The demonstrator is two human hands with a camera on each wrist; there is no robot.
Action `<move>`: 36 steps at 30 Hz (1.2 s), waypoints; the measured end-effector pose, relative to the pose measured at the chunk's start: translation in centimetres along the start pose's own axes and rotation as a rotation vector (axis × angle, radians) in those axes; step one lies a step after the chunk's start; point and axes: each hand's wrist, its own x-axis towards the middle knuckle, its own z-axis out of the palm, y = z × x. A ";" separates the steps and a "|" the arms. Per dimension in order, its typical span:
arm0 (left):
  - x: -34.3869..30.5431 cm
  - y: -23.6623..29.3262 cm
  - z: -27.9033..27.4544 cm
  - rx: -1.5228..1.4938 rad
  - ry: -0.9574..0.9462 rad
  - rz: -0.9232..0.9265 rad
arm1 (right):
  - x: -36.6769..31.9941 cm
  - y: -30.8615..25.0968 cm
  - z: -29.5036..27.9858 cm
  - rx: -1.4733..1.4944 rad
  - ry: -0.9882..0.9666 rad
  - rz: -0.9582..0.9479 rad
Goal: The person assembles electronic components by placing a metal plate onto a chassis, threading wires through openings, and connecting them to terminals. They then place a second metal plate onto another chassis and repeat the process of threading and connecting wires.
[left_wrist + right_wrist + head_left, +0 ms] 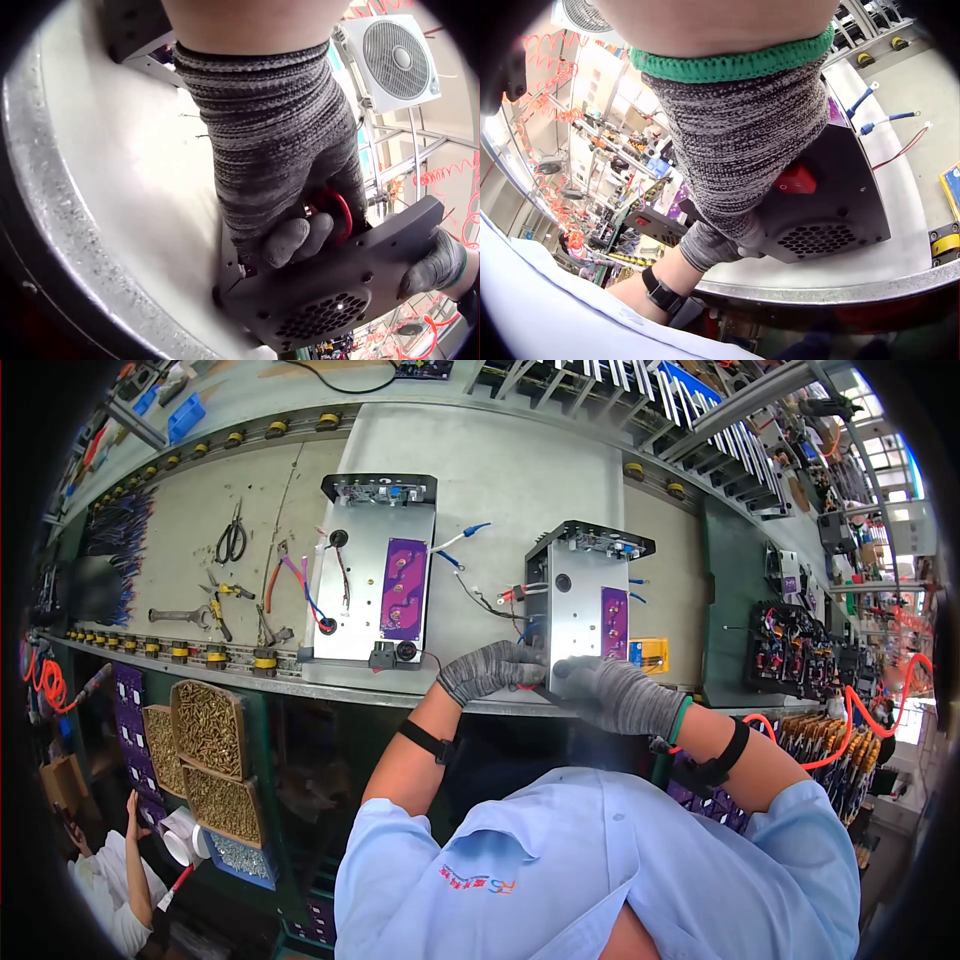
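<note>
The right-hand metal case (578, 615) stands near the bench's front edge, both gloved hands at its front end. My left hand (492, 670) is at its left front corner; in the left wrist view its fingers (289, 241) curl beside a looped red wire (343, 217) behind the dark front panel (337, 281), seemingly gripping the wire. My right hand (630, 698) grips the same end from the other side, its thumb or finger (424, 276) lying on the panel. In the right wrist view the panel shows a red switch (796, 180) and a round vent (817, 238). Some fingertips are hidden.
A second metal case (358, 590) with a purple board stands to the left. Farther left lie black scissors (232, 540), pliers (218, 610) and a wrench (180, 617). A yellow box (650, 654) is right of the held case; brass-coloured parts fill trays (208, 730) below the bench.
</note>
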 end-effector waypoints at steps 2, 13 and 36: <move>-0.3 0.0 0.2 -0.003 0.018 -0.044 | 0.1 -0.2 0.2 -0.003 -0.020 0.028; -0.4 1.6 1.5 -0.227 -0.053 0.125 | -1.0 -6.8 -4.7 -0.055 0.046 0.015; 0.7 -0.1 2.5 -0.357 0.070 0.046 | -1.4 -7.6 -4.8 -0.037 0.082 -0.037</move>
